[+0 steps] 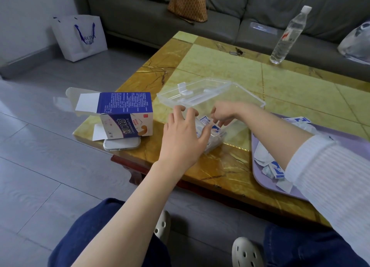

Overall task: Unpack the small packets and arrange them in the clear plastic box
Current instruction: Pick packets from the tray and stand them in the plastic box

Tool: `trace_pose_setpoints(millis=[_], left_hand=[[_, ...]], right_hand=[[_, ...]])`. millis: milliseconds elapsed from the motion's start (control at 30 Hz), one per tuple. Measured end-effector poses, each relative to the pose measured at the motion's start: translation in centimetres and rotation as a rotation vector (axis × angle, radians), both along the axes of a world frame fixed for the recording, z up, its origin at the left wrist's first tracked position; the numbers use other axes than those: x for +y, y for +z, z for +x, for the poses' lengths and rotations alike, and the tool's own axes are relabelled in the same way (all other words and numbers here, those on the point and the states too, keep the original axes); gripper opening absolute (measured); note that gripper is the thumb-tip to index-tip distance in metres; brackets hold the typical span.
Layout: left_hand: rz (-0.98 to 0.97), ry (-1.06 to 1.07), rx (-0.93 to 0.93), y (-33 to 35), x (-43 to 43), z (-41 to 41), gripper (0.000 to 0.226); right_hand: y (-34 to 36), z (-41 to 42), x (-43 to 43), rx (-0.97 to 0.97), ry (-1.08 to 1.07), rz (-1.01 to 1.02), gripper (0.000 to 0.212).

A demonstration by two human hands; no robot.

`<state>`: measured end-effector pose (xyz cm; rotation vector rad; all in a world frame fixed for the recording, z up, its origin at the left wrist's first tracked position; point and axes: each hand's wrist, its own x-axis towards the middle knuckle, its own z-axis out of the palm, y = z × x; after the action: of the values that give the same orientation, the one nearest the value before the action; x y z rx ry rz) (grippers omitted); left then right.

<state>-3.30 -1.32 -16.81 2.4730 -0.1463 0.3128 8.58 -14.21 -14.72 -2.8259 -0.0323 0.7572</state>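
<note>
Closest to my feed are the person's knees in blue jeans (96, 232) and a pair of white clogs (247, 252) on the grey floor. Moving up, the left hand (184, 132) lies spread over the near left end of the clear plastic box (251, 96), fingers relaxed on the rim and thumb against the side, gripping nothing. The box sits on the near part of the yellow marble table (220, 66), its lid (196, 90) swung open on the far left. The right hand (225, 113) reaches down into the box, fingertips pinching a small packet (206, 119) with blue print. More of them, the stacked packets (215, 128), lie on the box floor just beside it.

On the right, under the white ribbed sleeve (328, 176), a lilac tray (258, 178) holds loose packets (278, 170) and torn white wrappers (262, 153).

On the left, the blue and white carton (128, 114) lies on its side, flaps open, resting on a silver phone (122, 144) at the table edge.

Farther out I see a set of keys (237, 51) and a water bottle (288, 36) standing upright near the far edge. Beyond that there's the grey sofa (140, 20) with an orange patterned bag (188, 4) on it, a translucent plastic bag (356, 42) at the right, and a white shopping bag (80, 37) on the floor against the wall.
</note>
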Motion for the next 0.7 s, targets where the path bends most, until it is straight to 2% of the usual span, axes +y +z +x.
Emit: trace_pose_setpoints(millis=[133, 233, 367, 533, 600, 700], left_hand=[[0.021, 0.02, 0.017, 0.1, -0.3, 0.1, 0.044], [0.079, 0.091, -0.014, 0.5, -0.7, 0.0, 0.041], [0.132, 0.146, -0.162, 1.1, -1.9, -0.5, 0.03], [0.152, -0.036, -0.385, 1.4, -4.6, -1.3, 0.021], [0.152, -0.137, -0.414, 1.4, -6.0, -1.7, 0.02], [0.179, -0.293, -0.345, 0.6, -8.4, -2.0, 0.024]], right_hand=[[0.7, -0.6, -0.6, -0.176, 0.076, -0.002, 0.029], [1.6, -1.8, -1.0, -0.414, 0.052, 0.231, 0.023], [2.6, -4.2, -1.7, -0.727, 0.022, 0.441, 0.019], [2.4, -7.4, -5.5, -1.134, 0.058, 0.479, 0.017], [1.5, -8.4, -7.9, -1.153, 0.032, 0.447, 0.015], [-0.1, -9.4, -11.8, -1.057, -0.049, 0.382, 0.012]])
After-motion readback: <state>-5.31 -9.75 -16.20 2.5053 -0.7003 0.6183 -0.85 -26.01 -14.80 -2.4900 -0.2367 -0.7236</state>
